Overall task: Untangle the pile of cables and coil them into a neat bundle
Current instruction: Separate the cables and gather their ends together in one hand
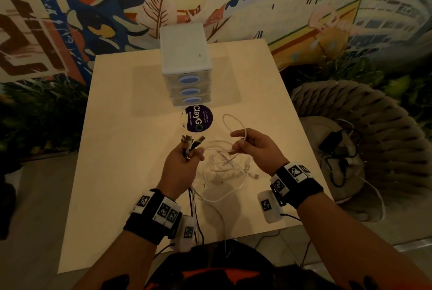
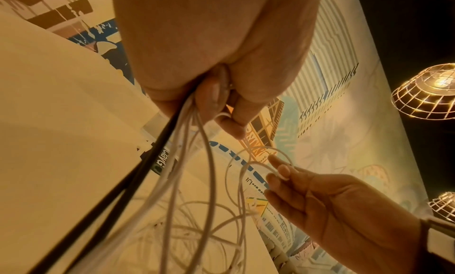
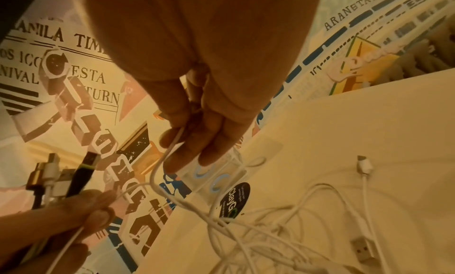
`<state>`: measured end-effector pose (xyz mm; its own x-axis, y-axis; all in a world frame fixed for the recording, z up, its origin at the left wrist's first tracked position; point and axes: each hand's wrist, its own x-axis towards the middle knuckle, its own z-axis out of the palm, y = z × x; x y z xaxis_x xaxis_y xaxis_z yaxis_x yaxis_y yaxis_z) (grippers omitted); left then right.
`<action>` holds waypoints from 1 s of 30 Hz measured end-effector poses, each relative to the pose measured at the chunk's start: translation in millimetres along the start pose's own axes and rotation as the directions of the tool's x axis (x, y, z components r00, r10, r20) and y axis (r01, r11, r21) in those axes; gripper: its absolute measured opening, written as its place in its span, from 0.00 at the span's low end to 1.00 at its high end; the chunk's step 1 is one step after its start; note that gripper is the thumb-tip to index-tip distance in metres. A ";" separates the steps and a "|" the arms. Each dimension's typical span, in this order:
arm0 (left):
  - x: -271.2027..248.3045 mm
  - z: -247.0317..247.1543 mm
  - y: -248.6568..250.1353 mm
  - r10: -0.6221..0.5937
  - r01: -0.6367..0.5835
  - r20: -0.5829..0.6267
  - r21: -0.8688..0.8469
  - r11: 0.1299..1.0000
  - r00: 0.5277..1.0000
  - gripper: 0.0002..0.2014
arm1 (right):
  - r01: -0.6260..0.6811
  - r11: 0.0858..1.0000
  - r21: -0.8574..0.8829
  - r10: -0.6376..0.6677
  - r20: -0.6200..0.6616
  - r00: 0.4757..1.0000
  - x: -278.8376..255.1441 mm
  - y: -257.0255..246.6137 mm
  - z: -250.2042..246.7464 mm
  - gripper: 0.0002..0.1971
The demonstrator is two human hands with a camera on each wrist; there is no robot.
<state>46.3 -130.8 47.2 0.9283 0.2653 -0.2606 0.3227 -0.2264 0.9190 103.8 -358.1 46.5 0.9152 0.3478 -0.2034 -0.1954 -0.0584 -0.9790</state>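
Note:
A tangle of white cables [image 1: 222, 168] lies on the pale table [image 1: 131, 149] between my hands. My left hand [image 1: 194, 153] grips a bunch of cable ends, and their plugs [image 1: 190, 140] stick up above the fist. In the left wrist view the black and white cables [image 2: 172, 147] hang down from that fist [image 2: 216, 95]. My right hand [image 1: 238, 142] is raised beside it and pinches a loop of white cable [image 1: 233, 124] between thumb and fingers [image 3: 187, 142]. That cable runs across to the left hand [image 3: 93, 206]. Loose USB plugs [image 3: 362, 249] rest on the table.
A white three-drawer unit [image 1: 187, 56] stands at the table's far middle, with a round purple ClayGo sticker [image 1: 198, 118] in front of it. To the right is a woven chair [image 1: 374, 114] holding a black adapter [image 1: 334, 142] and more leads. Some cables trail over the near table edge [image 1: 210, 238].

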 end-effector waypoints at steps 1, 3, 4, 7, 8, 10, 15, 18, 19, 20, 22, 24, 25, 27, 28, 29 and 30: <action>0.1 -1.1 -0.6 0.004 -0.004 -0.015 0.000 1.000 1.000 0.12 | -0.016 1.000 0.010 0.016 0.000 1.000 -0.5 1.5 -1.2 0.13; 0.7 -3.4 -1.3 0.010 -0.011 -0.045 -0.012 1.000 0.999 0.12 | -0.043 0.999 -0.007 0.043 -0.018 0.999 -1.1 4.6 -4.0 0.15; 0.0 -4.4 -0.6 0.016 -0.017 -0.062 -0.013 1.000 0.998 0.11 | -0.049 0.999 -0.012 0.049 -0.035 0.998 -0.9 6.8 -5.7 0.15; -1.8 -5.5 1.7 0.029 -0.031 -0.095 -0.019 0.999 0.995 0.07 | -0.091 0.996 0.017 0.092 -0.091 0.992 0.1 11.1 -10.7 0.16; -2.3 -5.4 2.1 0.023 -0.025 -0.097 -0.027 0.999 0.995 0.06 | -0.109 0.994 0.030 0.111 -0.103 0.988 -0.1 10.3 -11.4 0.16; -2.9 -6.2 1.8 0.011 -0.013 -0.082 -0.023 1.000 0.997 0.06 | -0.121 0.992 0.033 0.123 -0.094 0.988 -1.3 6.9 -10.7 0.16; -8.5 -6.2 4.4 0.121 -0.075 -0.142 0.292 0.953 0.982 0.08 | -0.021 0.994 -0.103 0.026 0.044 0.999 -9.4 -12.7 4.1 0.10; -11.4 -3.2 19.2 0.082 -0.059 -0.184 0.130 0.990 0.979 0.12 | 0.076 0.939 -0.335 -0.027 0.149 0.988 -14.6 -24.2 18.5 0.12; -12.2 -1.3 24.0 0.033 -0.027 -0.132 0.045 0.999 0.991 0.14 | 0.128 0.898 -0.421 -0.052 0.188 0.981 -16.1 -25.9 24.1 0.12; -13.5 0.4 27.6 0.004 -0.004 -0.075 0.002 1.000 0.997 0.16 | 0.184 0.845 -0.503 -0.079 0.224 0.971 -16.9 -26.7 30.5 0.12; -13.5 3.0 26.9 -0.003 0.003 -0.010 0.011 1.000 1.000 0.18 | 0.247 0.773 -0.584 -0.106 0.265 0.958 -17.7 -25.0 41.9 0.10; -12.2 2.6 23.3 -0.004 0.005 -0.013 0.054 0.999 1.000 0.18 | 0.260 0.761 -0.595 -0.101 0.288 0.952 -18.4 -21.3 47.1 0.12; -13.0 1.4 23.8 -0.007 0.009 -0.022 0.070 0.998 1.000 0.17 | 0.272 0.743 -0.612 -0.098 0.302 0.948 -19.0 -19.7 48.2 0.14; -13.9 -1.9 24.2 -0.013 0.016 -0.030 0.080 0.997 0.999 0.15 | 0.301 0.698 -0.650 -0.083 0.344 0.935 -21.4 -18.0 49.2 0.20; -14.2 -3.5 25.0 -0.015 0.017 -0.029 0.079 0.997 0.999 0.15 | 0.314 0.687 -0.656 -0.076 0.365 0.928 -22.6 -17.7 49.6 0.22; -15.0 -4.9 25.6 -0.015 0.017 -0.024 0.082 0.996 1.000 0.14 | 0.322 0.686 -0.652 -0.072 0.380 0.922 -24.0 -17.3 49.3 0.23; -16.0 -6.4 27.0 -0.014 0.016 -0.018 0.092 0.996 1.000 0.13 | 0.321 0.689 -0.650 -0.078 0.374 0.924 -24.9 -17.4 48.3 0.23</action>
<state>39.0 -135.1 78.1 0.9201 0.2851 -0.2686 0.3532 -0.3077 0.8835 67.4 -320.5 69.3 0.7292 0.6761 -0.1059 0.3885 -0.5364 -0.7492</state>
